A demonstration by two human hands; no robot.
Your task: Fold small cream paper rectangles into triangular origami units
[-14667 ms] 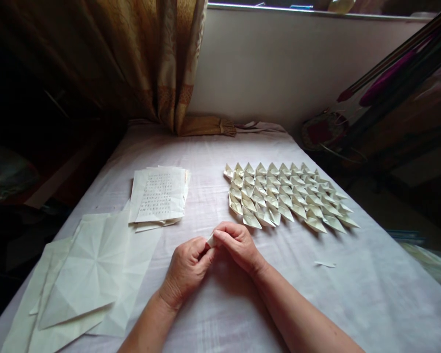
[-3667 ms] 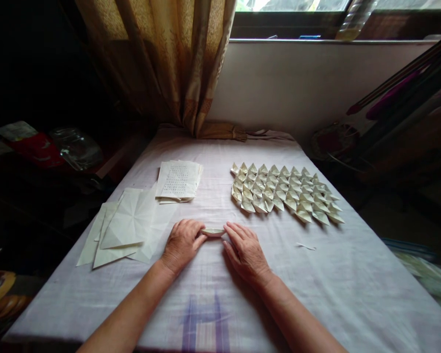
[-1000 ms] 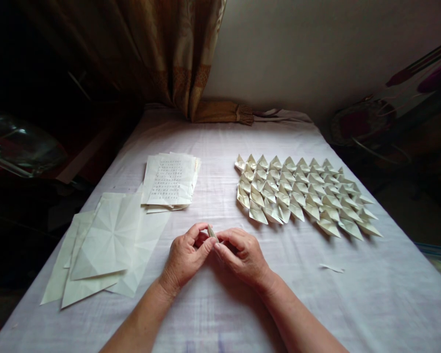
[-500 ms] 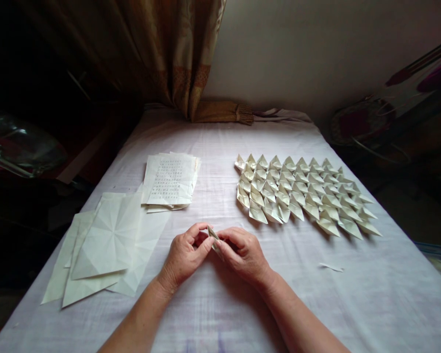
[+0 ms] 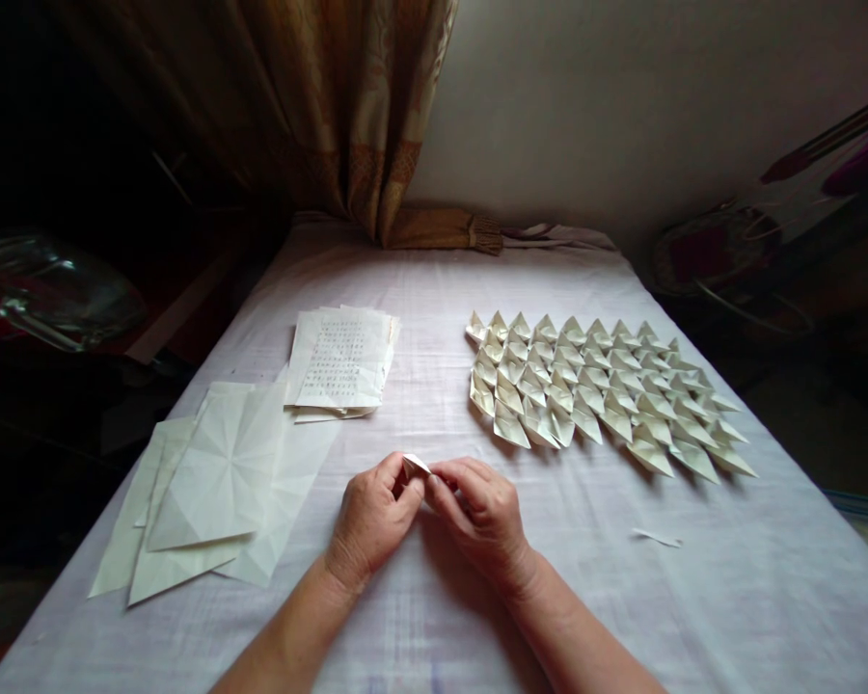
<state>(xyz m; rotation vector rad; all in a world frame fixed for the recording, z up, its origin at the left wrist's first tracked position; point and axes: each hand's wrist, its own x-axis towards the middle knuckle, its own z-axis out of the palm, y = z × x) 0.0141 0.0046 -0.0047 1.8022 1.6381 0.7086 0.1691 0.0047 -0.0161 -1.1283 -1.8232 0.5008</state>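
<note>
Between my two hands is a small folded paper piece, pale and pointed, mostly covered by fingers. My left hand pinches its left side between thumb and fingers. On the other side, my right hand grips the right end with thumb and curled fingers. Both hands are just above the cloth-covered table. To the right and beyond them, several folded paper boats stand in close rows. Left of my left hand lie loose creased paper sheets, overlapping one another.
A stack of handwritten sheets lies beyond my left hand. A thin white paper strip rests to the right. At the far end a brown curtain hangs down to the table. A clear plastic-looking object is at the dark left side.
The folded paper has been turned in my fingers, from an upright slant to lying flatter with a white face showing. My hands stay close together; the view has shifted slightly.
</note>
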